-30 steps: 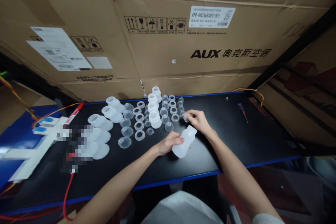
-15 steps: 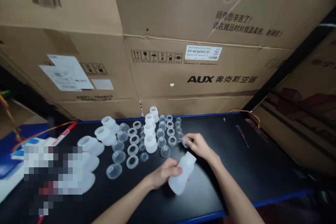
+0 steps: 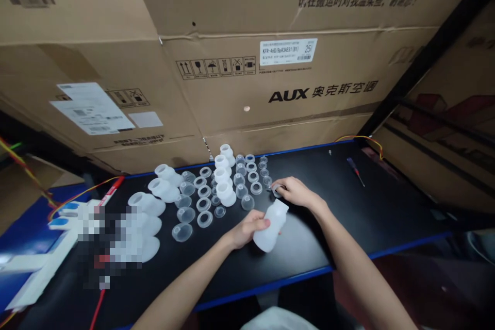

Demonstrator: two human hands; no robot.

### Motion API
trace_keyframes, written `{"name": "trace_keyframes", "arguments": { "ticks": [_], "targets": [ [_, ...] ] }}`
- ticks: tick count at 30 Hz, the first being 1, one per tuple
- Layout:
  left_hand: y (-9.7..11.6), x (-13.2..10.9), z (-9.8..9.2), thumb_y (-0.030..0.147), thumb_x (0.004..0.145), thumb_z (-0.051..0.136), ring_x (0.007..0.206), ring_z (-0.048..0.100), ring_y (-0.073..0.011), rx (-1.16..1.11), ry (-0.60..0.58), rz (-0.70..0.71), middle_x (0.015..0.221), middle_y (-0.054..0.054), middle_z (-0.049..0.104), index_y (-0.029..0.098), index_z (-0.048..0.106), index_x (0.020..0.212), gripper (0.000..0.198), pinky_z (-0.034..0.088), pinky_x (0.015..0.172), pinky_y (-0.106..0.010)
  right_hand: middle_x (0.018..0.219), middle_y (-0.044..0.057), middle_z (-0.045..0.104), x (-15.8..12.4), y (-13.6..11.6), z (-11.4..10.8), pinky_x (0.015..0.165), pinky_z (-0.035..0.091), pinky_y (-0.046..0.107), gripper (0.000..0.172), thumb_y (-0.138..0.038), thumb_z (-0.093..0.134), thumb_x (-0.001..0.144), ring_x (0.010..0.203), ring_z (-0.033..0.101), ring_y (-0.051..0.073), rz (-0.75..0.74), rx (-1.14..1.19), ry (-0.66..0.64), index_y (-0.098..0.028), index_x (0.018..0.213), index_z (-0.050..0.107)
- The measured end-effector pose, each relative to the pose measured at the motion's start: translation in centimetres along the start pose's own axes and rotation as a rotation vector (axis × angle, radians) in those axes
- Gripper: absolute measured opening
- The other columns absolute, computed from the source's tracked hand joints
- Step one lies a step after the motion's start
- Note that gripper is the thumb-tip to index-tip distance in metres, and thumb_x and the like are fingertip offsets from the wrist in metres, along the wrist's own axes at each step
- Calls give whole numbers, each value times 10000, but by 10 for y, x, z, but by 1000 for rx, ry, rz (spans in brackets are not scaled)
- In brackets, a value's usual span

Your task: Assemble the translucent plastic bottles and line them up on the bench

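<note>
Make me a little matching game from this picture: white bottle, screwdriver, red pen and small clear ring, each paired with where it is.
Things: 1 white bottle; 2 screwdriver; 3 red pen; 4 small clear ring.
Places: A left end of the table; B in the left hand; C pinched by the right hand; D lying alone at the table's far right.
Pairs: 1-B, 2-D, 3-A, 4-C.

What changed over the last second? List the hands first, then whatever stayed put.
Nothing was grasped or let go; only the camera tipped up, then back. The left hand still grips the tilted white bottle; the right hand still pinches a small clear part just beyond its mouth. The rows of translucent parts and the screwdriver lie as before.
</note>
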State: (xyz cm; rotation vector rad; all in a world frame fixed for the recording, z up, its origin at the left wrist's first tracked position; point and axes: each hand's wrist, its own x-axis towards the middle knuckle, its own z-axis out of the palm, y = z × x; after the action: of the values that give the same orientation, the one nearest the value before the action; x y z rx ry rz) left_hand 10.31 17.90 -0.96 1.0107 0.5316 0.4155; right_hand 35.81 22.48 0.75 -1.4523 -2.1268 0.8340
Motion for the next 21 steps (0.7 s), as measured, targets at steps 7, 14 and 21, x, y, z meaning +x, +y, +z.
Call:
{"name": "trace_keyframes", "arguments": {
  "ticks": [7, 14, 21],
  "targets": [
    [1, -1, 1, 720, 699, 847, 595, 623, -162, 23, -2, -17, 763, -138, 756, 52, 838, 918, 703, 435, 560, -239, 976, 46, 833, -2, -2, -12, 796, 511, 271, 271, -201, 575, 907, 853, 738, 206, -21, 119, 119, -183, 1000, 829],
    [29, -21, 0, 688, 717, 870, 758, 705, -226, 250, -44, 185, 843, -110, 771, 102, 813, 957, 635, 534, 702, -289, 744, 4, 678, 0, 6, -12, 563, 443, 252, 373, -465, 521, 1033, 540, 573, 139, 51, 222, 240, -170, 915, 717],
    [53, -94, -17, 462, 827, 865, 922, 754, -276, 929, 703, 594, 1013, -82, 798, 177, 799, 1054, 370, 604, 886, -395, 1042, 69, 796, 3, -13, 5, 699, 500, 280, 289, -328, 559, 1018, 747, 658, 180, -121, 225, 289, -192, 1156, 774]
  ]
}}
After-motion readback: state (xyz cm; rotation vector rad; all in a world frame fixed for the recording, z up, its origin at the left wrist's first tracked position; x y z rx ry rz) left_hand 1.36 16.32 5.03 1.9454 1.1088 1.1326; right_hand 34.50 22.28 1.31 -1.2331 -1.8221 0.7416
